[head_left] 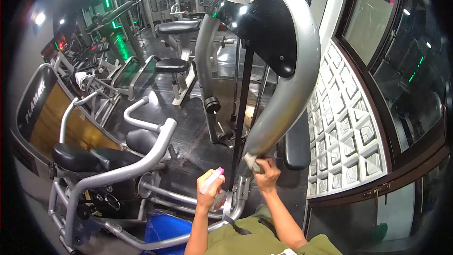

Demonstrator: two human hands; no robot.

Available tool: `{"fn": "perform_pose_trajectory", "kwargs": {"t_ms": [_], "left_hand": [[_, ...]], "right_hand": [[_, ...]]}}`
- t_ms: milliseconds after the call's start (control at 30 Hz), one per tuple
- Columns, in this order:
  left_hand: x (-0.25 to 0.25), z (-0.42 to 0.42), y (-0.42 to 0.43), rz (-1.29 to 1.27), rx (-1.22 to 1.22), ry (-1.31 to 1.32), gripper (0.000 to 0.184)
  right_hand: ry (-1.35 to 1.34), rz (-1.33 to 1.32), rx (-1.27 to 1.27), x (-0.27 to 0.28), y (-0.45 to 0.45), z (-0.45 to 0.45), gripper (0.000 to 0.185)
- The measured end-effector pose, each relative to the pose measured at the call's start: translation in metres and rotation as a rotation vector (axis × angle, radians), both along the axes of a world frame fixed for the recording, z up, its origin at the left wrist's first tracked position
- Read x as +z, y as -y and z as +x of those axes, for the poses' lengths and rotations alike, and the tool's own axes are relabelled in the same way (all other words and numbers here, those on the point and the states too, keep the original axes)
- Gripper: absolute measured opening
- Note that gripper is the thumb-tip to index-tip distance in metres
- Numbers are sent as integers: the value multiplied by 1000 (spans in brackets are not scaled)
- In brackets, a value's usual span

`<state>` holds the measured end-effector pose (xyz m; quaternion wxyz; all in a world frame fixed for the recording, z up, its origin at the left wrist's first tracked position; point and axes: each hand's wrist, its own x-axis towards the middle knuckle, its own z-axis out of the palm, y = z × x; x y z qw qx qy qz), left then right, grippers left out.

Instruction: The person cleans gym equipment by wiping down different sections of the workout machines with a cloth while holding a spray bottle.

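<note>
My left hand (207,190) is closed round a spray bottle (212,181) with a pink and white nozzle, held upright at the lower middle. To its right, my right hand (267,174) grips a light cloth (251,161) and presses it against the lower part of a thick silver machine frame (278,113). The frame curves up to a black cover with an oval badge. Part of the cloth is hidden under my fingers.
Gym machines with black seats (171,65) stand behind and to the left. A silver curved bar (127,167) crosses the lower left, above a blue bin (165,229). On the right are a white patterned wall panel (342,123) and dark-framed windows.
</note>
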<state>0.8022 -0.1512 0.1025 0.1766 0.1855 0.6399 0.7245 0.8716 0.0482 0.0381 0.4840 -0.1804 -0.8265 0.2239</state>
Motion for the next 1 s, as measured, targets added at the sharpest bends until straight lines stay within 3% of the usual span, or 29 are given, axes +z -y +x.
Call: {"fn": "perform_pose_trajectory", "kwargs": {"t_ms": [67, 133, 333, 467, 600, 633, 733, 767, 833, 900, 1000], "left_hand": [[-1, 2, -2, 3, -5, 14, 18], [0, 3, -6, 2, -19, 16, 18], [-4, 12, -14, -63, -55, 28, 17], [-8, 18, -19, -55, -67, 37, 17], [-15, 18, -25, -66, -64, 29, 17], [-15, 19, -26, -60, -72, 28, 16], [-14, 21, -30, -50, -93, 42, 14], [-13, 22, -32, -46, -94, 52, 14], [-13, 23, -35, -47, -98, 70, 14], [-13, 23, -38, -57, -103, 86, 14], [-16, 24, -43, -25, -105, 96, 14]], "right_hand": [[81, -61, -18, -41, 5, 6, 30], [154, -130, -27, -41, 9, 13, 37], [-113, -152, -7, -24, -3, 4, 41], [-22, -587, -75, -81, 7, 13, 31], [-372, -955, -16, -60, -1, -7, 24], [-420, -792, 46, -44, -10, -14, 24], [-375, -712, 44, 14, -21, -14, 23], [-363, -654, 69, 6, -23, -15, 23], [-325, -791, -18, -19, -15, -19, 23], [-138, -863, -109, -89, -16, -19, 26], [-63, -1116, 34, -118, -26, -14, 36]]}}
